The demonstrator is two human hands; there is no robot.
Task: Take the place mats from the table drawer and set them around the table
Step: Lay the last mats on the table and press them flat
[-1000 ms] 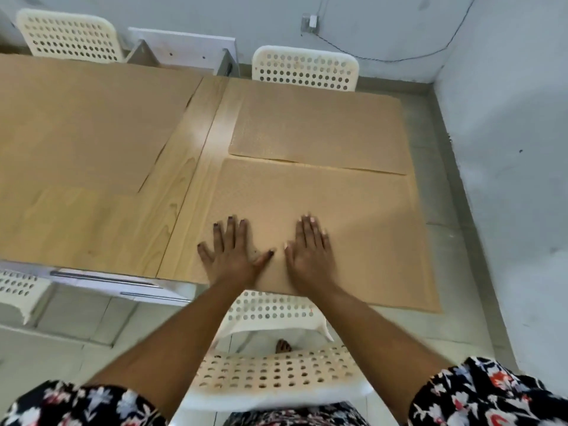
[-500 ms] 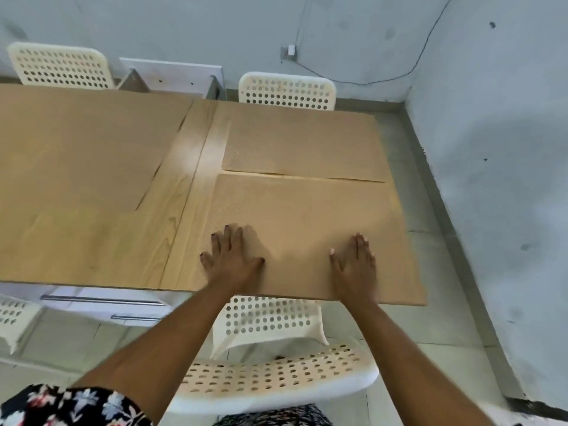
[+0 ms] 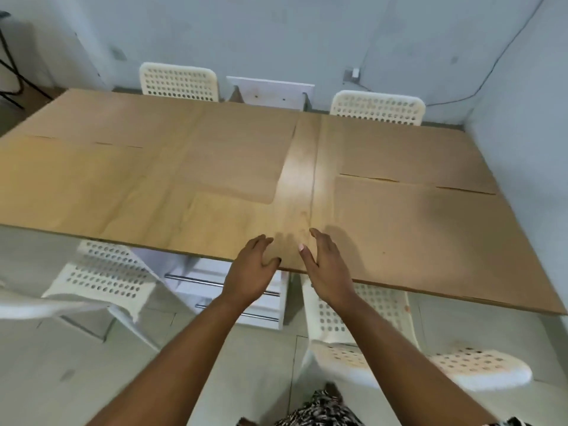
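Several tan place mats lie flat on the light wooden table (image 3: 295,186). One mat (image 3: 430,241) covers the near right part, another mat (image 3: 405,152) lies behind it, and a third mat (image 3: 233,158) sits left of the table's centre seam. My left hand (image 3: 255,265) and my right hand (image 3: 325,262) hover side by side over the table's near edge by the seam, fingers relaxed, holding nothing. White drawers (image 3: 227,287) with metal handles sit under the table just below my hands.
White perforated chairs stand around the table: two at the far side (image 3: 179,81) (image 3: 378,107), one near left (image 3: 104,272), one near right (image 3: 368,315). A grey wall rises at the right, with a cable and socket (image 3: 353,73) behind.
Both hands have lifted off the near right mat and moved left to the table's centre seam. The view has swung left, showing more of the table.
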